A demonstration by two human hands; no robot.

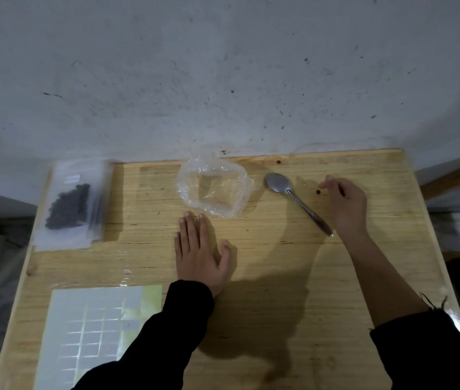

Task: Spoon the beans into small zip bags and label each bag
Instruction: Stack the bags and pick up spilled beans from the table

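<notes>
Beans [68, 205], small and dark, fill one labelled zip bag [54, 237] at the table's [265, 263] far left corner. Nearer to us lies one label sheet [93, 327]. Our left hand [199, 254] lies flat, fingers together. Then we see one empty crumpled clear bag [214, 190], one spoon [293, 197] and one loose bean [318, 191]. Our right hand [347, 204] has loosely bent fingertips just beside it, holding nothing.
</notes>
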